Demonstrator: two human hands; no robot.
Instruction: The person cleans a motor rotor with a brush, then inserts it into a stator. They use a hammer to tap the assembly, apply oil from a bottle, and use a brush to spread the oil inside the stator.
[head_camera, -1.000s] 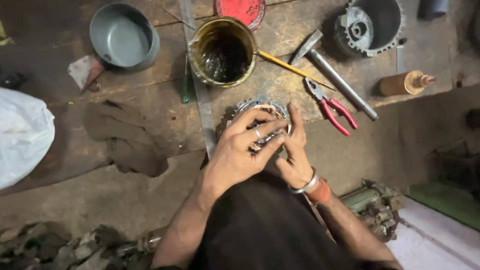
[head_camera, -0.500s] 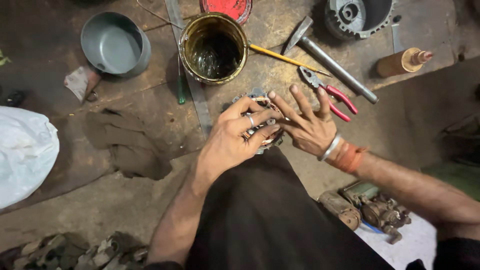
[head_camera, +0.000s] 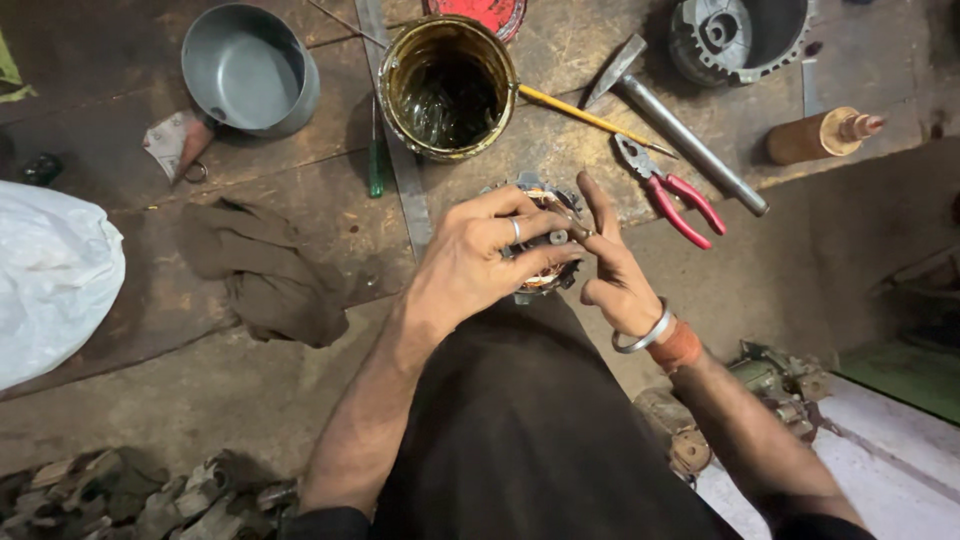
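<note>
Head view showed your left hand (head_camera: 480, 262) curled over a small motor stator (head_camera: 540, 245) with copper windings, held above your lap near the worktop (head_camera: 300, 200) edge. Left fingers (head_camera: 535, 228) were pressed around its top and near side, ring on one finger. Compared with half a second earlier, your right hand (head_camera: 615, 270) had turned edge-on and drawn in against the stator's right side; its fingers had been fanned flat over the part, now they were extended, close together and pointing up, touching the rim rather than gripping. I judged that as a shift from covering the part to steadying it while the left hand kept the hold. Whether anything was pinched between the fingertips, I could not tell.

Containers and markings, quick: round yellow tin (head_camera: 448, 88) with dark oily liquid stood just beyond the stator, no readable label visible. Red round lid (head_camera: 478, 12) sat at the top edge behind it. Grey metal pot (head_camera: 250, 68) lay to the left, a scrap of pale paper (head_camera: 170, 140) beside it. White plastic bag (head_camera: 50, 275) bulged at far left. Brown cardboard spool (head_camera: 815, 135) lay at right. Red-handled pliers (head_camera: 665, 190), a hammer (head_camera: 670, 115), a yellow pencil-like stick (head_camera: 585, 115) and a grey motor housing (head_camera: 740, 38) lay nearby. Brown rag (head_camera: 265, 275) lay left of your forearm.
</note>
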